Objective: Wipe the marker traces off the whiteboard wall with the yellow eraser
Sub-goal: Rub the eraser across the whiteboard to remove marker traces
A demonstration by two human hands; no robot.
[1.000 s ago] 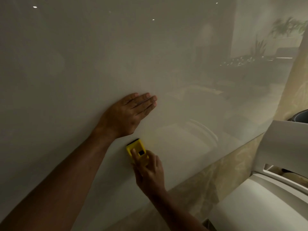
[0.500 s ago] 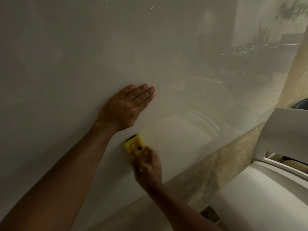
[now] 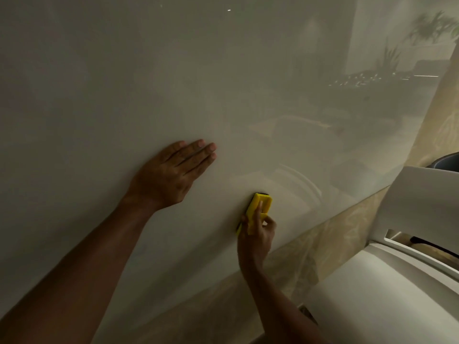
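The glossy whiteboard wall (image 3: 173, 70) fills most of the view and mirrors the room; I make out no clear marker traces on it in this dim light. My left hand (image 3: 171, 175) lies flat against the wall, fingers together and pointing right. Lower and to the right, my right hand (image 3: 258, 232) grips the yellow eraser (image 3: 259, 204) from below and presses it against the wall. A dark pad edge shows at the eraser's top.
A beige patterned strip (image 3: 323, 234) runs below the whiteboard's lower edge. A white curved piece of furniture (image 3: 409, 281) stands at the lower right, with a dark round container (image 3: 447, 162) behind it.
My right hand has slid the eraser to the right along the wall, away from under my left palm. The left hand stays flat on the wall.
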